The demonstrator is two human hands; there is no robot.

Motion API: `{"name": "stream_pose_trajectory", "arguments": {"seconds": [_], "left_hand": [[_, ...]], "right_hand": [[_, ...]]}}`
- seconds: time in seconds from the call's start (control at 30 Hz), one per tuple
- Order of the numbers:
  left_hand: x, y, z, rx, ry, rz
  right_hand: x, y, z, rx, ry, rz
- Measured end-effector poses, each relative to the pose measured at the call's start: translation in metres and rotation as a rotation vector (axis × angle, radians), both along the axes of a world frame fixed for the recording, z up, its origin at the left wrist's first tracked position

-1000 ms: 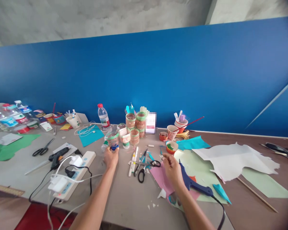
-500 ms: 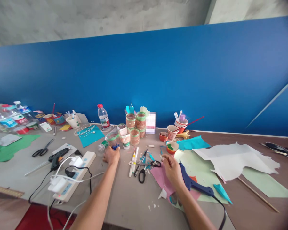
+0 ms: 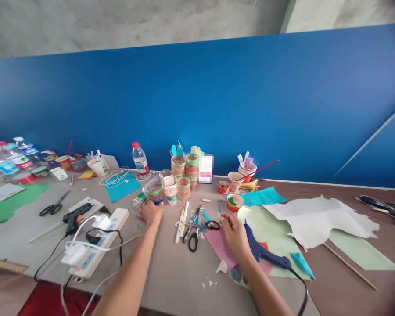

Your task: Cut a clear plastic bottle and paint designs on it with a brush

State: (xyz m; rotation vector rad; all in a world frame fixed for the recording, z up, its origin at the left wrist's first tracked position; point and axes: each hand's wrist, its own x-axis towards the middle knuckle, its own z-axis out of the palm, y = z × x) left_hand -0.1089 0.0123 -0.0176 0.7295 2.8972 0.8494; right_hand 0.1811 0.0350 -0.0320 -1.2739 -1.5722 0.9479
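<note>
My left hand [image 3: 151, 213] is closed at the base of a cut clear plastic bottle piece [image 3: 155, 189] with a green rim. A bit of blue shows at its fingertips, too hidden to name. My right hand [image 3: 233, 230] is held in a pinch above pink paper [image 3: 213, 242]; a small pale bit shows at the fingertips. Just left of it lie black-handled scissors [image 3: 193, 241], several markers [image 3: 181, 226] and blue paper scraps. Close on its right is a dark blue glue gun [image 3: 265, 252]. Brown-and-green wrapped cups [image 3: 184, 188] stand beyond my hands.
A white power strip [image 3: 100, 245] with plugs and loose cords lies left of my left arm. Behind it are a black glue gun [image 3: 73, 217] and scissors [image 3: 54, 206]. A red-capped bottle [image 3: 140, 160] stands at the back. White paper [image 3: 316, 217] spreads at the right.
The whole view has shifted slightly. Both hands keep nearly the same places and poses among the things on the table.
</note>
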Motion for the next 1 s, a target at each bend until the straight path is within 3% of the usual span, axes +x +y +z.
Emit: {"name": "stream_pose_trajectory", "arguments": {"seconds": [0.47, 0.77, 1.0], "left_hand": [[-0.011, -0.018, -0.005, 0.078, -0.023, -0.019], [-0.025, -0.031, 0.01, 0.164, 0.109, 0.114], [-0.046, -0.023, 0.012, 0.074, 0.198, -0.003]], "right_hand": [[-0.001, 0.002, -0.007, 0.01, -0.006, 0.005], [0.0, 0.001, -0.005, 0.008, -0.021, 0.001], [0.001, 0.001, -0.002, 0.007, -0.029, -0.006]]}}
